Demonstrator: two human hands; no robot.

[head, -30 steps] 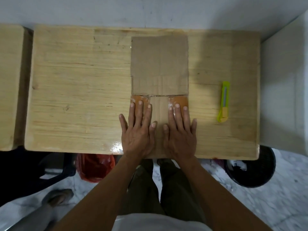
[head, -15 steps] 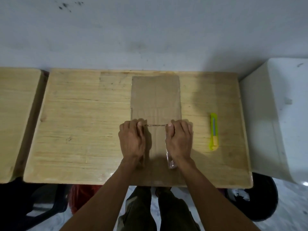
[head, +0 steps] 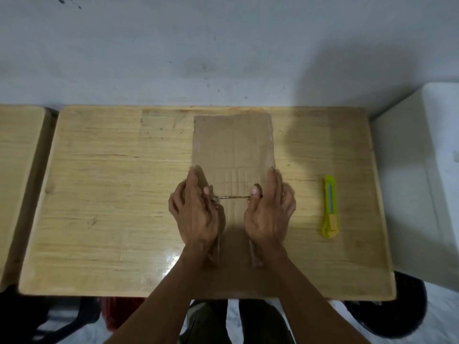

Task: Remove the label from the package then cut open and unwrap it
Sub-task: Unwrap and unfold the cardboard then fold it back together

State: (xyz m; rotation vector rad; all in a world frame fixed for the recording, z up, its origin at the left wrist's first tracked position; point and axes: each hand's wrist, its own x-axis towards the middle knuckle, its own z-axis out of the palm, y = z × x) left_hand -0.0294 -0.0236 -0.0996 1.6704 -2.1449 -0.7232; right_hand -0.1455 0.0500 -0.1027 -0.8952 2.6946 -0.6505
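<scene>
Package [head: 233, 150] flat on table [head: 111, 194], near edge gripped between left hand [head: 196, 214] and right hand [head: 269, 212].

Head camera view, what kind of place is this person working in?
Probably a plain indoor workroom or storeroom: a bare wooden table pushed against a scuffed white wall, a marble-patterned floor below, and only a cardboard package and a yellow-green utility knife on it.

A pale wooden table [head: 99, 194] stands against a grey wall [head: 223, 45] (stained) — a white box [head: 422, 182] just beside it.
</scene>
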